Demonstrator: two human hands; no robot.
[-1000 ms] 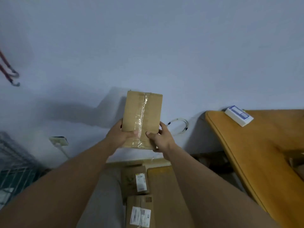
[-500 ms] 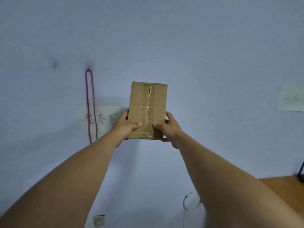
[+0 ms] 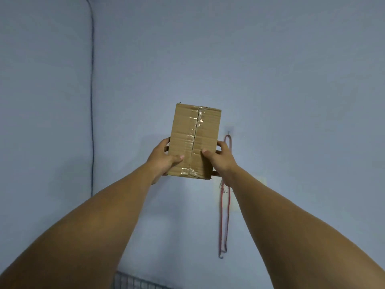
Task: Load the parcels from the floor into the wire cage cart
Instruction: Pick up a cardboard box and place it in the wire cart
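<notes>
A: The box (image 3: 194, 142) is up at arm's length, well above the cart (image 3: 137, 282), whose wire top edge just peeks in at the bottom of the view.

B: And both hands are clamped on it. The left hand (image 3: 164, 157) grips the near left corner with the thumb across the taped face; the right hand (image 3: 220, 159) mirrors it on the other side.

A: Firm hold, low on the box. What makes the drop clean?

B: Probably looking down first, since the inside of the cart is out of sight. Then lowering the box straight over that wire edge, level, with both hands on it until it rests.

A: That red cord (image 3: 226, 205) hanging on the wall beyond the cart?

B: Off to the right, likely no bother.
</notes>
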